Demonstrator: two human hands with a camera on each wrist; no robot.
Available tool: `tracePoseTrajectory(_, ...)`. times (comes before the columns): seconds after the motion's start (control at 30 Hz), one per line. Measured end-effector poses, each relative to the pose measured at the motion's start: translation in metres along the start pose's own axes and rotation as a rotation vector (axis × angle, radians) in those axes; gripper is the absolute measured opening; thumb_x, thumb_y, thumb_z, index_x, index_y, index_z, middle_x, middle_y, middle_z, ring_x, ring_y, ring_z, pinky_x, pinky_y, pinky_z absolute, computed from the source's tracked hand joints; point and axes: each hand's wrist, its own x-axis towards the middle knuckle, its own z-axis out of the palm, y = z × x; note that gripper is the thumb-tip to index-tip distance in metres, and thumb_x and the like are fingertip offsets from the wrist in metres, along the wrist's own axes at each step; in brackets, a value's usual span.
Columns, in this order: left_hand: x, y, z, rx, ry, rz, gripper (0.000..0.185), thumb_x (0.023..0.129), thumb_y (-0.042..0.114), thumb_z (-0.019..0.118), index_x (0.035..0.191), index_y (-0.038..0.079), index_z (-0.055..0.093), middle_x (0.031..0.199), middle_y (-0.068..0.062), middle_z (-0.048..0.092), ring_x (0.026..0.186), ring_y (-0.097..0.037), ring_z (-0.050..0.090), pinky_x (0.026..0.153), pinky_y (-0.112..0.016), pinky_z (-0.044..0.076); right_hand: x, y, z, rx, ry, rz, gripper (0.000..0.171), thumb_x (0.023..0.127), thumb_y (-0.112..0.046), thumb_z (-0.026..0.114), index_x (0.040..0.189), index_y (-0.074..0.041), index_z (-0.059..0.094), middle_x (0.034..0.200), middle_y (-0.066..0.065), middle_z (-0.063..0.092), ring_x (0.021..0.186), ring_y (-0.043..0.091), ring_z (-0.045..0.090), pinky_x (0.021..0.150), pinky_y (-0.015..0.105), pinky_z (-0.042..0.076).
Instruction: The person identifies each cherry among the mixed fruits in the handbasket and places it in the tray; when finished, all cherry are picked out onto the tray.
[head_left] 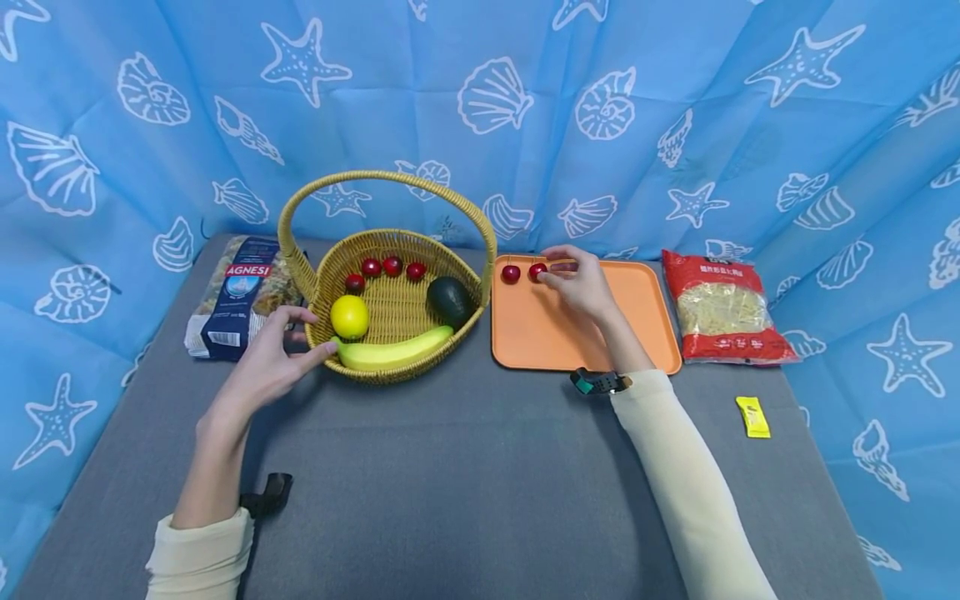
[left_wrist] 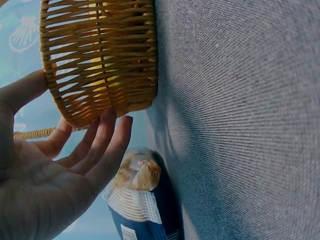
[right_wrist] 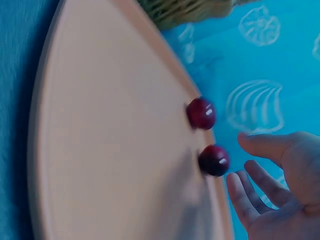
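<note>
A wicker basket (head_left: pixel 375 371) with a tall handle holds a lemon (head_left: pixel 349 317), a banana (head_left: pixel 393 348), an avocado (head_left: pixel 450 301) and several small red fruits (head_left: pixel 392 266). My left hand (head_left: pixel 303 337) rests against its left rim with straight fingers and holds nothing; the left wrist view shows the open palm (left_wrist: pixel 75 165) beside the basket wall (left_wrist: pixel 100 60). To the right lies an orange tray (head_left: pixel 555 333) with two red fruits (head_left: pixel 511 273) in its far left corner. My right hand (head_left: pixel 557 271) hovers beside the nearer fruit (right_wrist: pixel 214 160), its fingers (right_wrist: pixel 240 200) relaxed and apart from it.
A blue pasta bag (head_left: pixel 240 296) lies left of the basket. A red noodle bag (head_left: pixel 722 308) lies right of the tray, with a small yellow packet (head_left: pixel 753 416) nearer me. Blue shell-print curtain walls off the grey table (head_left: pixel 450 467) on three sides.
</note>
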Motion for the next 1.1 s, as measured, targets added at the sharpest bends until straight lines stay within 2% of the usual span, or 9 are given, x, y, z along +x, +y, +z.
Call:
tracePoseTrajectory(0.13, 0.000, -0.001, 0.000, -0.001, -0.001, 0.005, 0.070, 0.103, 0.045, 0.074, 0.151, 0.003, 0.045, 0.156, -0.029, 0.049, 0.137, -0.047, 0.053, 0.108, -0.067, 0.050, -0.014, -0.014, -0.004, 0.050, 0.021, -0.076, 0.037, 0.102, -0.009, 0.075, 0.138, -0.001, 0.068, 0.142, 0.026, 0.066, 0.133, 0.043, 0.066, 0.111, 0.054, 0.058)
tracePoseTrajectory(0.27, 0.000, 0.000, 0.000, -0.004, -0.003, 0.003, 0.069, 0.103, 0.045, 0.074, 0.151, 0.004, 0.045, 0.158, -0.029, 0.047, 0.138, -0.048, 0.053, 0.109, -0.068, 0.049, -0.032, -0.034, -0.008, 0.105, 0.016, -0.179, 0.036, 0.101, -0.005, 0.076, 0.135, 0.003, 0.068, 0.137, 0.025, 0.068, 0.128, 0.044, 0.068, 0.104, 0.033, 0.063)
tracePoseTrajectory(0.4, 0.000, -0.001, 0.000, -0.003, -0.006, 0.004, 0.069, 0.103, 0.045, 0.073, 0.151, 0.003, 0.044, 0.159, -0.030, 0.046, 0.139, -0.049, 0.053, 0.109, -0.069, 0.049, -0.053, -0.058, -0.008, 0.148, 0.009, -0.268, 0.033, 0.100, -0.003, 0.076, 0.131, 0.002, 0.069, 0.126, 0.013, 0.073, 0.119, 0.033, 0.072, 0.095, 0.018, 0.062)
tracePoseTrajectory(0.5, 0.000, -0.002, -0.001, -0.001, -0.008, 0.005, 0.069, 0.104, 0.045, 0.073, 0.151, 0.003, 0.044, 0.159, -0.031, 0.046, 0.138, -0.049, 0.053, 0.107, -0.069, 0.050, -0.069, -0.076, -0.006, 0.178, 0.004, -0.337, 0.031, 0.098, 0.002, 0.076, 0.128, 0.003, 0.070, 0.121, 0.011, 0.074, 0.112, 0.019, 0.073, 0.095, 0.019, 0.062)
tracePoseTrajectory(0.57, 0.001, -0.002, -0.001, -0.002, -0.009, 0.006, 0.069, 0.104, 0.045, 0.073, 0.151, 0.003, 0.044, 0.158, -0.031, 0.046, 0.138, -0.048, 0.053, 0.107, -0.069, 0.050, -0.078, -0.088, -0.004, 0.198, -0.002, -0.387, 0.031, 0.096, 0.006, 0.076, 0.126, 0.005, 0.070, 0.120, 0.017, 0.074, 0.108, 0.014, 0.073, 0.095, 0.020, 0.063)
tracePoseTrajectory(0.67, 0.001, -0.002, -0.001, -0.002, -0.010, 0.007, 0.069, 0.104, 0.044, 0.073, 0.151, 0.003, 0.044, 0.158, -0.030, 0.047, 0.138, -0.048, 0.053, 0.106, -0.068, 0.050, -0.090, -0.105, 0.004, 0.225, -0.026, -0.456, 0.032, 0.092, 0.012, 0.077, 0.123, 0.006, 0.071, 0.118, 0.026, 0.072, 0.105, 0.011, 0.074, 0.096, 0.023, 0.064)
tracePoseTrajectory(0.77, 0.000, -0.002, -0.001, -0.002, -0.009, 0.008, 0.069, 0.104, 0.044, 0.073, 0.151, 0.003, 0.044, 0.157, -0.030, 0.047, 0.137, -0.048, 0.053, 0.107, -0.068, 0.050, -0.095, -0.119, 0.015, 0.244, -0.076, -0.495, 0.031, 0.092, 0.012, 0.076, 0.122, 0.006, 0.071, 0.117, 0.024, 0.073, 0.104, 0.010, 0.074, 0.096, 0.025, 0.064)
tracePoseTrajectory(0.93, 0.000, -0.001, -0.001, -0.002, -0.007, 0.008, 0.069, 0.103, 0.045, 0.073, 0.151, 0.003, 0.045, 0.157, -0.030, 0.048, 0.137, -0.047, 0.053, 0.109, -0.069, 0.048, -0.090, -0.136, 0.046, 0.249, -0.183, -0.507, 0.026, 0.096, 0.007, 0.076, 0.121, 0.004, 0.071, 0.118, 0.022, 0.075, 0.104, 0.012, 0.074, 0.095, 0.030, 0.065)
tracePoseTrajectory(1.1, 0.000, 0.000, -0.001, -0.003, -0.003, 0.009, 0.069, 0.103, 0.044, 0.074, 0.150, 0.003, 0.045, 0.156, -0.029, 0.048, 0.137, -0.047, 0.053, 0.110, -0.069, 0.048, -0.062, -0.149, 0.083, 0.215, -0.269, -0.455, 0.026, 0.099, -0.002, 0.076, 0.124, 0.001, 0.071, 0.121, 0.017, 0.075, 0.107, 0.020, 0.074, 0.097, 0.036, 0.065)
